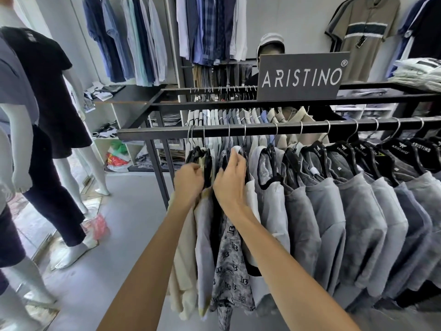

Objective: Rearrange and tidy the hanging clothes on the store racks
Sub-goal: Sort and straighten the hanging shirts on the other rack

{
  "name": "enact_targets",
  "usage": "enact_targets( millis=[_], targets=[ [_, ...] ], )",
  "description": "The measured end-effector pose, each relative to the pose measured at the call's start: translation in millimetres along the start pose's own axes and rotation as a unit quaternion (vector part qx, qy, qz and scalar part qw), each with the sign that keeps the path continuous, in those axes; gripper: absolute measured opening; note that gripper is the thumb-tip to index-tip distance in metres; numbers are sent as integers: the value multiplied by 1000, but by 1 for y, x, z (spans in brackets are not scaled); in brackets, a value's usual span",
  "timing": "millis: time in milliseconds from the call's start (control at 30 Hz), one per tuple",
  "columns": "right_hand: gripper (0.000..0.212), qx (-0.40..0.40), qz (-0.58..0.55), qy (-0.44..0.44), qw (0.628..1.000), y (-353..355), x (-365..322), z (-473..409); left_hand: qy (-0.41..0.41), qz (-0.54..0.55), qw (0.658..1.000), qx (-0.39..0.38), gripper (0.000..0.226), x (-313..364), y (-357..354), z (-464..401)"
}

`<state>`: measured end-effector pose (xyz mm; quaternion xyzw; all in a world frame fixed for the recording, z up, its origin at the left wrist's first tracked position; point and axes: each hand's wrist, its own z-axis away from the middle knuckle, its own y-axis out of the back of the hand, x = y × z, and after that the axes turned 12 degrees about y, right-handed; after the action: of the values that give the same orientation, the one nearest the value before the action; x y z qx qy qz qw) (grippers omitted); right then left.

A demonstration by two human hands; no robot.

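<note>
At the left end of the black metal rail [262, 130], the left hand [188, 181] closes its fingers on a black plastic hanger [207, 163]; the right hand [230, 180] pinches what seems a white collar [236, 149] above the grey monogram-print shirt [230, 259]. Slide hangers evenly, hooks facing alike. Tightly packed grey tees [358, 211] crowd the right; dressed white mannequins [43, 111] stand well left.

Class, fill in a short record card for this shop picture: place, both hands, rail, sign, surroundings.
Place: clothing shop, beside a black rail of hanging shirts
Left hand: gripping the black hangers at the rail's left end
Right hand: fingers on the collar of a white shirt
Between the arms: grey patterned shirt
Sign: reads ARISTINO
Left side: dressed mannequins
</note>
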<state>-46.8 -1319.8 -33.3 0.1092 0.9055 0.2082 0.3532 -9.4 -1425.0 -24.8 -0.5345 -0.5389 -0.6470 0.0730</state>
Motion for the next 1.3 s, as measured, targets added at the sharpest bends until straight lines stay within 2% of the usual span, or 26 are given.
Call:
enact_targets(
  millis=[67, 100, 133, 200, 267, 333, 400, 467, 567, 633, 833, 1067, 1133, 1167, 1200, 1267, 1300],
  targets=[
    [46, 3, -60, 44, 997, -2, -19, -6, -24, 11, 997, 73, 23, -9, 20, -11],
    [41, -24, -80, 44, 996, -6, -29, -8, -19, 4, 997, 78, 23, -17, 26, -20],
    [40, -58, -86, 34, 994, -11, -38, -11, 2, -5, 999, 50, 27, -22, 32, -27],
    [45, -135, -63, -18, 989, -27, -51, -13, 51, 1, 996, -75, 38, -34, 36, -41],
    [57, -187, -30, -100, 977, -45, -57, -13, 75, 40, 978, -189, 35, -44, 32, -39],
    [61, -184, -2, -150, 971, -58, -60, -10, 73, 120, 967, -211, 39, -53, 24, -32],
    [51, -150, 20, -164, 975, -66, -62, -9, 26, 154, 973, -170, 45, -58, 21, -26],
    [47, -116, 30, -161, 980, -74, -62, -7, -4, 140, 982, -123, 48, -63, 27, -24],
    [62, -91, 23, -152, 984, -92, -69, -1, -11, 131, 988, -86, 46, -77, 40, -31],
    [64, -79, 20, -144, 986, -104, -77, 3, -13, 134, 988, -75, 48, -88, 49, -38],
    [55, -72, 24, -119, 990, -114, -92, 0, 1, 143, 987, -73, 48, -102, 71, -41],
    [47, -116, 31, -124, 985, -112, -80, 1, 26, 126, 987, -92, 46, -109, 73, -45],
    [44, -74, 40, -100, 991, -104, -79, -1, 22, 85, 994, -61, 35, -107, 73, -48],
    [44, -34, 65, -93, 993, -98, -77, -1, 23, 60, 997, -36, 25, -105, 74, -48],
    [43, 8, 91, -93, 991, -91, -74, -2, 26, 33, 999, -7, 24, -102, 75, -47],
    [50, 40, 130, -122, 983, -77, -63, -2, 18, -3, 998, 68, 42, -93, 76, -38],
    [57, 20, 135, -152, 979, -73, -55, -2, -9, 0, 995, 100, 43, -87, 77, -33]
  ],
)
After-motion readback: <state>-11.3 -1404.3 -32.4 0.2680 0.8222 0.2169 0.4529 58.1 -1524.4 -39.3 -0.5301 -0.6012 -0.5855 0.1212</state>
